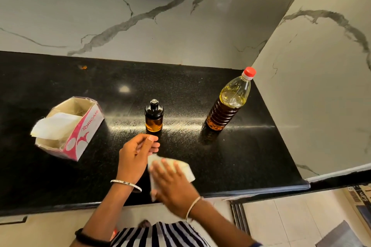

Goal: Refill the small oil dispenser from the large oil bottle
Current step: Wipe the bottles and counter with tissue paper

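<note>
The small oil dispenser [154,117], amber glass with a black top, stands upright mid-counter with a little oil in its base. To its right the large oil bottle [228,101] stands upright, its red cap on. My left hand [136,155] hovers just in front of the dispenser, fingers loosely curled, holding nothing I can see. My right hand [172,183] lies flat with straight fingers on a white tissue [187,168], pressing it onto the counter near the front edge.
An opened pink-and-white tissue box [80,134] with tissues sticking out sits at the left on the black granite counter [251,156]. Marble walls close the back and right side. The counter's front edge runs just below my hands.
</note>
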